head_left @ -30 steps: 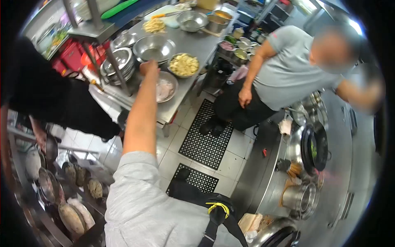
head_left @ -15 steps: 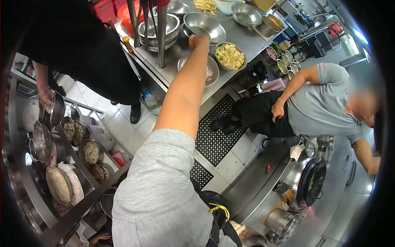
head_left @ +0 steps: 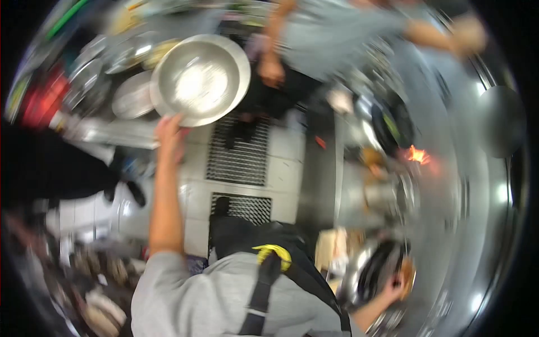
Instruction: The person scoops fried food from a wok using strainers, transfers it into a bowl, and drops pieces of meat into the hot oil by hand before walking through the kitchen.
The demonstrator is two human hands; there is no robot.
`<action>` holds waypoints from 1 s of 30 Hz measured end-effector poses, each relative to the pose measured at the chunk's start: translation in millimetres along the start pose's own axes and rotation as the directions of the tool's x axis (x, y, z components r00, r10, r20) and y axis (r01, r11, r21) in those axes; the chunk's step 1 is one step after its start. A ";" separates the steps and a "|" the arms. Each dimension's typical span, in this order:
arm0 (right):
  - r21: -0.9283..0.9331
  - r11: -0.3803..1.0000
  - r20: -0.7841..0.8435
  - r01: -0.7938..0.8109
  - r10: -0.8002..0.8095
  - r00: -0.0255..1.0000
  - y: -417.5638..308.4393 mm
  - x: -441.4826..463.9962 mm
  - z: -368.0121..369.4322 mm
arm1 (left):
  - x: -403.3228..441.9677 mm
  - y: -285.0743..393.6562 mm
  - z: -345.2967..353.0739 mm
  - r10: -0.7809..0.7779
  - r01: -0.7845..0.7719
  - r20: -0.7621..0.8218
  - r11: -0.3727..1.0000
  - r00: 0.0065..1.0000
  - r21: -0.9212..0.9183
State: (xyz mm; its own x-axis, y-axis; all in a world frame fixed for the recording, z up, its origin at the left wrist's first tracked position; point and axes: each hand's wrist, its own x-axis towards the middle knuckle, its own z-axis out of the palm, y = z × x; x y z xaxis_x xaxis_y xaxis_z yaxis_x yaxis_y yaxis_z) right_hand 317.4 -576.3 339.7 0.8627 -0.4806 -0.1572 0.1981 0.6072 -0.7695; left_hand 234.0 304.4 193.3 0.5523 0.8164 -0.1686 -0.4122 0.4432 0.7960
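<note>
My left hand (head_left: 170,133) grips the rim of a wide metal bowl (head_left: 202,78), held out above the floor with its inside facing me. The bowl's bottom shines with glare and its contents, if any, cannot be made out. At the lower right, my right hand (head_left: 392,289) has its fingers curled at the edge of a dark wok (head_left: 382,269), against a brownish thing (head_left: 408,278). Motion blur hides what that thing is.
A co-worker in a grey shirt (head_left: 342,39) stands ahead, by a second wok (head_left: 393,121) and a flame (head_left: 417,155). Another person in dark clothes (head_left: 50,163) is at left. Bowls (head_left: 132,95) crowd the left counter. Perforated black mats (head_left: 238,151) lie on the tiled floor.
My left hand has lifted the metal bowl off the counter and drawn it back. My view has turned right toward the stoves, and my right hand has come into sight.
</note>
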 end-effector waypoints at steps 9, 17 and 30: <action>-0.010 0.986 0.011 -0.168 0.168 0.986 0.2 -46.5 -64.2 | -213.4 -114.0 149.0 -0.598 0.400 0.509 0.798 0.619 0.451; -0.315 0.936 -0.075 -0.156 0.139 0.987 11.0 -90.4 -51.7 | -339.6 -250.9 303.9 -0.784 0.356 0.497 0.615 0.372 0.703; -0.593 0.785 -0.005 -0.178 0.217 0.976 97.4 -120.3 -16.3 | -436.1 -342.9 401.0 -0.769 0.448 0.512 0.639 0.383 0.625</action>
State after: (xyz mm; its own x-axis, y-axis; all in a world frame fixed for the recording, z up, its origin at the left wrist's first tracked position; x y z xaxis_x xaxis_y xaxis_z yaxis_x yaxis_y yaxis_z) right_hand 225.3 -469.7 273.6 0.8829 -0.3402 -0.3236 -0.2738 0.1868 -0.9435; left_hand 425.1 -352.0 227.0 0.8994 -0.2178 -0.3789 0.4368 0.4175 0.7968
